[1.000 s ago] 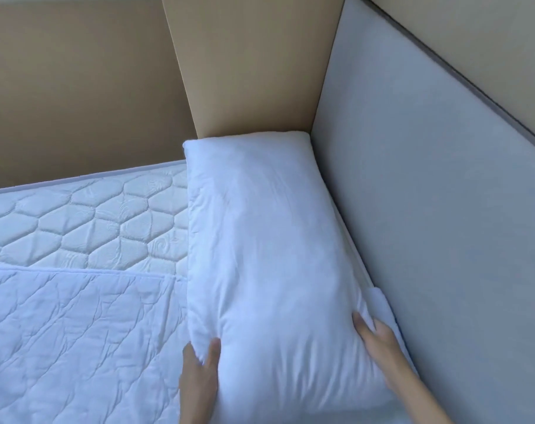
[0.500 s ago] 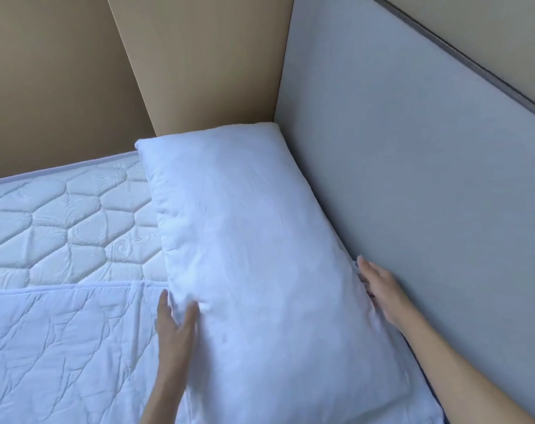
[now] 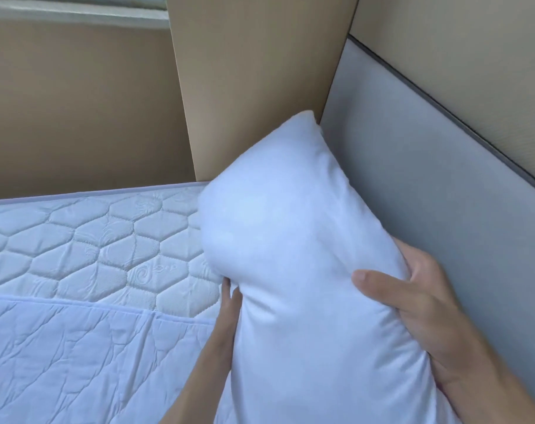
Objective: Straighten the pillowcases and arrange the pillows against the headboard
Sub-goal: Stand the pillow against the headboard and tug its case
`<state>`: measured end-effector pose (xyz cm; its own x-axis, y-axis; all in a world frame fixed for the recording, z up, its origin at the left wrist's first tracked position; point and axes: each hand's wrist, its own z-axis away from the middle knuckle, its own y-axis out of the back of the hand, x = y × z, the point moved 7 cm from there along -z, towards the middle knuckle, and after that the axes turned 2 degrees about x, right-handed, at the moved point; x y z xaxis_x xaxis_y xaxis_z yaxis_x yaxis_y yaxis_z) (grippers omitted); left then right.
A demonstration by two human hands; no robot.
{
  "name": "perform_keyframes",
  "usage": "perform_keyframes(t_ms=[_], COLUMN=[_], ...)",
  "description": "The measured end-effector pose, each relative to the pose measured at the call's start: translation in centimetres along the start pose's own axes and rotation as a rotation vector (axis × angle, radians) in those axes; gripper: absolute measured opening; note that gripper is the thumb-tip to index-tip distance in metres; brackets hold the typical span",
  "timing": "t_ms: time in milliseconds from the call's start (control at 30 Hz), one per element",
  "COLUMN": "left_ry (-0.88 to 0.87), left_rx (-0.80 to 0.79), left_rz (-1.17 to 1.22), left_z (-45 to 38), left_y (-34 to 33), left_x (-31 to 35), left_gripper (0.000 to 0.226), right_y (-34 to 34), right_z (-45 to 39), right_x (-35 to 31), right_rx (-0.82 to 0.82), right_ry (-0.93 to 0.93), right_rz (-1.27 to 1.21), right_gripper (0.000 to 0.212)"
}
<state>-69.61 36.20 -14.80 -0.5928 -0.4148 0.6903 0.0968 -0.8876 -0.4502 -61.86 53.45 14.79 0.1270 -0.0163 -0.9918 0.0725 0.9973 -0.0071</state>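
A white pillow is raised off the mattress and stands on edge beside the grey padded headboard. My right hand grips its right edge, thumb across the front and fingers behind, next to the headboard. My left hand is at the pillow's left side from below; its fingers are mostly hidden behind the pillow. The far top corner of the pillow reaches the corner where the headboard meets the tan wall panel.
The quilted white mattress lies to the left, with a white quilted cover over its near part. A tan wall panel stands at the bed's far corner. A tan side wall runs behind the mattress.
The pillow lay flat on the mattress along the headboard; now it is lifted and bunched between both hands. My right hand went from resting on its edge to gripping it.
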Motion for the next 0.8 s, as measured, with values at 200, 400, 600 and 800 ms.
perform_keyframes(t_ms=[200,400,600,800], left_ry=[-0.103,0.081,0.094,0.067], left_rx=[-0.099,0.053,0.117,0.05], left_rz=[-0.243,-0.482,-0.421,-0.324], left_z=[-2.8,1.0,6.0,6.7], left_y=[-10.3,-6.8,-7.5,-9.3], left_x=[2.7,-6.1,-11.4,-13.0], left_gripper=[0.055,0.083,0.087,0.12], right_y=[5.6,10.0,12.0,9.5], right_z=[-2.5,-7.7,-6.1,-5.9], right_x=[-2.2,5.5,4.0,3.9], right_rx=[0.298,0.369,0.445,0.314], right_ry=[0.052,-0.125,-0.203,-0.274], right_rz=[0.143,0.438,0.471,0.669], right_gripper=[0.025,0.013,0.009,0.029])
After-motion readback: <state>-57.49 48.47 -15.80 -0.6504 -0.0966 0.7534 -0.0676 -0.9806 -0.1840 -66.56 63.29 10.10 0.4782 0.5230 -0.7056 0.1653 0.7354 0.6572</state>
